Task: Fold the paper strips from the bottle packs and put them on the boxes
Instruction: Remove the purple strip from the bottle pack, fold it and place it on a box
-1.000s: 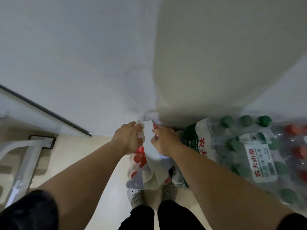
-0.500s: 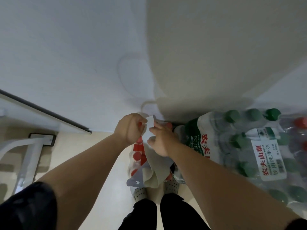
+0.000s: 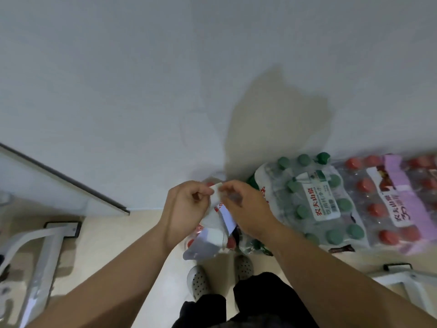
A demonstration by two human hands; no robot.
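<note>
My left hand (image 3: 183, 209) and my right hand (image 3: 246, 209) pinch the top of a white paper strip (image 3: 218, 211) with red print, held in front of me above a red-capped bottle pack (image 3: 210, 242) on the floor. The strip hangs down between both hands, partly bent. A shrink-wrapped pack of green-capped bottles (image 3: 314, 204) lies to the right. Beyond it sits another red-capped pack (image 3: 387, 209) with a purple and white strip (image 3: 402, 192) on top. No boxes are in view.
A white wall (image 3: 165, 91) rises straight ahead. A white metal frame leg (image 3: 40, 252) stands at the left, another frame (image 3: 406, 278) at the lower right. My feet in perforated shoes (image 3: 198, 282) stand on the cream floor just behind the packs.
Both hands have lifted the strip up off the pack and closer together. The view has shifted left, so the second red-capped pack with the purple strip shows at the right.
</note>
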